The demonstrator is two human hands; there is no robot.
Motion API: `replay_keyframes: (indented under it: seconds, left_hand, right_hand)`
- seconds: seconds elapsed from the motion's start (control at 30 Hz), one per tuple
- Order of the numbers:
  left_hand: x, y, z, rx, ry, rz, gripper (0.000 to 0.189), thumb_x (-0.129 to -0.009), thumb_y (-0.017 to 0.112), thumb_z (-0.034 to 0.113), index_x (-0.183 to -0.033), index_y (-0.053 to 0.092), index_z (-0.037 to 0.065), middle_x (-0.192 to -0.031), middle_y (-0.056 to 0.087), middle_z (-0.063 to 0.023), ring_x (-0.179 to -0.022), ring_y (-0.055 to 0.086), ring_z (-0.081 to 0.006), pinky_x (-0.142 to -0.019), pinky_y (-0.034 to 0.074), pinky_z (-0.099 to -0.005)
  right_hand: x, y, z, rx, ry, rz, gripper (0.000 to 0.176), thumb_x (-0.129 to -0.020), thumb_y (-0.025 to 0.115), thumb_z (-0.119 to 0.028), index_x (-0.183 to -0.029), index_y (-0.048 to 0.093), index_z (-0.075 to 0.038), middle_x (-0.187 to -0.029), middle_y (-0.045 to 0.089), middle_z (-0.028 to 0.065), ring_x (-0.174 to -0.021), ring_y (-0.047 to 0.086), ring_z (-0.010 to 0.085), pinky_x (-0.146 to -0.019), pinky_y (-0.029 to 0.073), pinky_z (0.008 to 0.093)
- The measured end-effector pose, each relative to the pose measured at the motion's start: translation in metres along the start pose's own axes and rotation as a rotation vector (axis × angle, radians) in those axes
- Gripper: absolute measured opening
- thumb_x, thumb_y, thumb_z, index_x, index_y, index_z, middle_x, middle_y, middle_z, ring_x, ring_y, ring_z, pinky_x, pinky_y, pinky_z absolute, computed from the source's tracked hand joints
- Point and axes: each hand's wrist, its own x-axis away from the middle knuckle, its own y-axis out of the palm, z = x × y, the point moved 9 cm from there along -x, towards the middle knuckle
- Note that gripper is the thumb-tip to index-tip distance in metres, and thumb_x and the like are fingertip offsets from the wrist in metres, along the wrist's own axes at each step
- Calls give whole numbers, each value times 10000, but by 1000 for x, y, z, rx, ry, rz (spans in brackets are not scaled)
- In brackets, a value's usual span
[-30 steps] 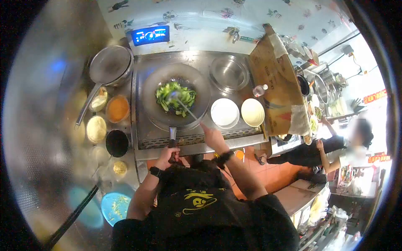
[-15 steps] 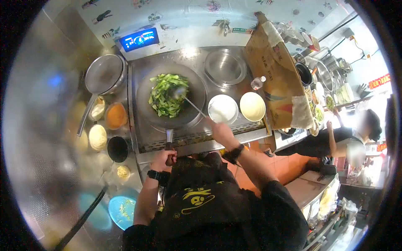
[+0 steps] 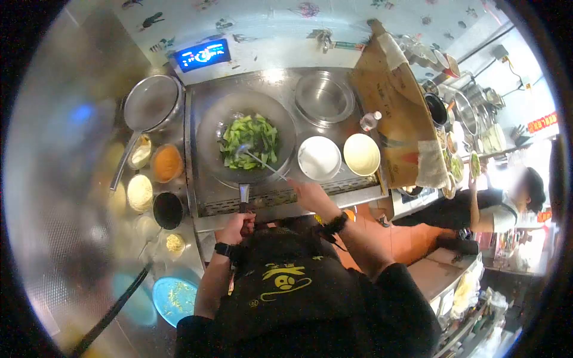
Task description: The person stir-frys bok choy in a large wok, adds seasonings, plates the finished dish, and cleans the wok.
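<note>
Head-worn view (fisheye); steeply downward, close

Black shirt with yellow emblem, black wrist straps

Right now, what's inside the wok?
Green vegetables lie in the middle of the wok, with the tip of the ladle among them, held by the right hand. The bottom beneath them is covered.

left hand (image 3: 240,226): wok (image 3: 246,138) handle | right hand (image 3: 309,195): ladle (image 3: 258,157) in greens (image 3: 250,141)
</note>
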Motion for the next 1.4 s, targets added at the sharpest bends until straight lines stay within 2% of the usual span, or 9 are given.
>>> replay_keyframes:
  seconds: [0.17,0.23,0.43,0.47,0.57,0.8,0.97,1.03,1.4]
  left_hand:
    - [15,12,28,-483,314,-104,162,-936,618,181,-809,589,85,-667,577,3,-540,543,-131,-520,435,-282]
    - [-8,-8,-3,-91,15,-32,103,-922,631,121,-867,594,42,-720,582,-28,-526,528,-125,-490,441,-285]
    - [-5,-5,2,-131,77,-27,92,-923,623,111,-877,589,39,-711,565,-29,-555,528,-118,-506,440,-273]
    - [8,10,20,-496,364,-197,104,-928,615,116,-862,590,39,-702,557,-30,-554,525,-117,-502,434,-269]
    - [0,2,0,-179,16,-107,143,-935,602,185,-845,614,75,-689,570,21,-585,541,-89,-570,442,-263]
    - [4,2,13,-472,345,-205,119,-920,611,145,-818,580,94,-704,562,21,-634,529,-89,-585,434,-260]
    - [-16,-14,-14,15,-40,-74,68,-926,561,108,-865,581,89,-704,548,6,-614,513,-109,-577,415,-262]
    - [-30,-8,-15,-19,-25,-131,193,-911,656,168,-767,581,63,-624,539,-9,-518,526,-118,-485,422,-273]
    - [-12,-1,-7,3,30,-46,161,-897,658,147,-785,553,99,-619,477,14,-516,459,-115,-482,387,-269]
  right_hand:
    - [-14,-8,26,1,152,45,499,-883,498,-65,-1381,511,-86,-807,655,247,-762,635,449,-659,487,544]
    - [26,-25,14,104,-82,224,507,-891,499,-94,-1398,494,-84,-809,658,261,-771,643,452,-685,498,552]
    - [-31,-9,7,9,227,-116,465,-880,494,-60,-1341,553,-69,-984,665,280,-951,645,446,-794,511,548]
    - [-32,-10,12,21,270,-98,447,-882,498,-57,-1323,568,-67,-992,661,285,-953,642,451,-794,507,551]
    - [19,-31,12,-37,88,101,424,-888,517,-71,-1308,569,-64,-907,671,267,-857,651,457,-741,515,545]
    - [-36,-3,8,136,174,-34,457,-862,521,-57,-1317,553,-76,-831,667,253,-762,647,458,-674,512,545]
    - [28,-23,8,53,-38,231,542,-825,518,-54,-1365,511,-103,-812,668,242,-758,650,451,-676,506,556]
    - [14,-10,-7,75,147,-103,521,-837,510,-53,-1357,514,-83,-821,676,225,-764,656,443,-680,509,553]
    - [3,-3,-19,-10,38,-31,486,-828,546,-96,-1314,559,-84,-838,679,208,-759,663,417,-676,527,508]
